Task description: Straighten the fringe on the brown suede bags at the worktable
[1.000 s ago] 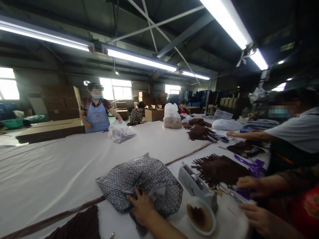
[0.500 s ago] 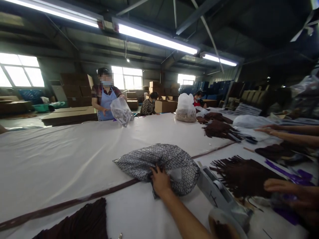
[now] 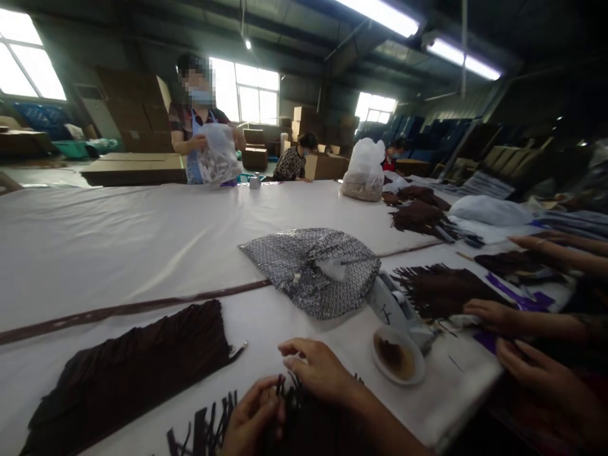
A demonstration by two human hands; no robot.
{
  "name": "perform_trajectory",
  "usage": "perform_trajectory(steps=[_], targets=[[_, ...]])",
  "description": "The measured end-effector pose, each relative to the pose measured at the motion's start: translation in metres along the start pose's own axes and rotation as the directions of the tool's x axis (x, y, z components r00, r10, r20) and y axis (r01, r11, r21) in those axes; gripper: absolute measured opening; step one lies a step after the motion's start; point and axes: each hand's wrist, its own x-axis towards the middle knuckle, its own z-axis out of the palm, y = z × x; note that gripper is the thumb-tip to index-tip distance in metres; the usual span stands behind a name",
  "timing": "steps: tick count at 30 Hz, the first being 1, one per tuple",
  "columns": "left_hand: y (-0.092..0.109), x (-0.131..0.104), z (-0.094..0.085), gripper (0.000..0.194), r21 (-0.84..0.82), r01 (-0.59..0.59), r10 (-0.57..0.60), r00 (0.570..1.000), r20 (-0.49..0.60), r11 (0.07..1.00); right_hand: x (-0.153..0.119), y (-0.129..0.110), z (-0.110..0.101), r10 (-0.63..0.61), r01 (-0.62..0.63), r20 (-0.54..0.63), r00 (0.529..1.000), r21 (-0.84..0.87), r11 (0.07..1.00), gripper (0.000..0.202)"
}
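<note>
At the desk's (image 3: 142, 253) near edge, the left hand (image 3: 249, 421) pinches strands of a dark fringed piece (image 3: 289, 411), fringe fanning leftward. The right hand (image 3: 318, 370) lies curled on it; its grip looks loose, perhaps empty. The piece's body is cut off below. Beyond lies a patterned bag (image 3: 313, 269).

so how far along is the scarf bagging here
One looks done: a patterned bagged bundle lies sealed beside the tape dispenser. In hand: the left hand and right hand grip a dark fringed piece at the table edge. Left: a folded dark stack to the left, unbagged.
</note>
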Motion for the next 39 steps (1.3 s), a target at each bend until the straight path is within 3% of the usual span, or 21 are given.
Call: perform_trajectory(steps=[3, 5, 7, 10, 14, 19, 23, 26, 29, 31, 33, 35, 37, 39], targets=[[-0.003, 0.003, -0.005, 0.035, -0.151, 0.022, -0.011, 0.997, 0.071, 0.988, -0.027, 0.002, 0.012, 0.05, -0.116, 0.222, 0.974, 0.298, 0.947, 0.025], [-0.003, 0.003, -0.006, 0.034, -0.172, 0.027, -0.011, 0.995, 0.096, 0.985, -0.032, 0.005, 0.021, 0.016, -0.112, 0.225, 0.974, 0.418, 0.901, 0.02], [-0.003, 0.002, -0.006, 0.034, -0.158, 0.016, 0.001, 0.994, 0.111, 0.987, -0.031, 0.009, 0.028, 0.064, -0.132, 0.16, 0.985, 0.459, 0.879, 0.016], [-0.005, 0.003, -0.006, 0.035, -0.128, -0.011, 0.024, 0.994, 0.102, 0.992, -0.027, 0.013, 0.036, 0.152, -0.159, 0.049, 0.987, 0.358, 0.92, 0.014], [-0.01, 0.01, -0.008, 0.025, -0.116, -0.043, 0.052, 0.996, 0.072, 0.992, -0.027, 0.016, 0.045, 0.167, -0.147, -0.078, 0.983, 0.215, 0.966, 0.013], [-0.017, 0.017, -0.011, 0.023, -0.039, -0.098, 0.102, 0.988, 0.117, 0.994, -0.024, 0.017, 0.056, 0.187, -0.185, -0.296, 0.937, 0.035, 0.982, 0.012], [-0.011, 0.01, -0.008, 0.027, 0.195, -0.22, 0.211, 0.975, 0.068, 0.956, -0.017, 0.025, 0.061, 0.219, -0.26, -0.404, 0.888, -0.051, 0.964, 0.016], [-0.005, 0.001, -0.008, 0.027, 0.295, -0.275, 0.277, 0.96, 0.034, 0.915, -0.015, 0.029, 0.062, 0.224, -0.273, -0.4, 0.889, -0.069, 0.959, 0.016], [-0.004, -0.002, -0.013, 0.028, 0.137, -0.143, 0.146, 0.989, -0.012, 0.98, -0.019, 0.027, 0.053, 0.185, -0.213, -0.306, 0.934, -0.061, 0.975, 0.012], [-0.003, 0.001, -0.019, 0.03, 0.069, -0.079, 0.084, 0.994, -0.069, 0.994, -0.027, 0.024, 0.037, 0.143, -0.163, -0.269, 0.953, -0.055, 0.985, 0.016], [-0.001, 0.005, -0.027, 0.03, 0.03, -0.072, 0.076, 0.985, -0.158, 0.997, -0.041, 0.023, 0.013, 0.114, -0.146, -0.305, 0.945, -0.084, 0.986, 0.023], [0.005, 0.01, -0.035, 0.027, 0.005, -0.114, 0.111, 0.954, -0.279, 0.993, -0.062, 0.027, -0.012, 0.118, -0.187, -0.379, 0.918, -0.149, 0.971, 0.025], [0.012, 0.012, -0.039, 0.025, 0.041, -0.161, 0.163, 0.895, -0.415, 0.986, -0.086, 0.036, -0.031, 0.162, -0.279, -0.442, 0.883, -0.215, 0.936, 0.024], [0.019, 0.013, -0.034, 0.029, 0.193, -0.179, 0.252, 0.838, -0.483, 0.965, -0.108, 0.047, -0.038, 0.228, -0.385, -0.487, 0.843, -0.252, 0.888, 0.021]])
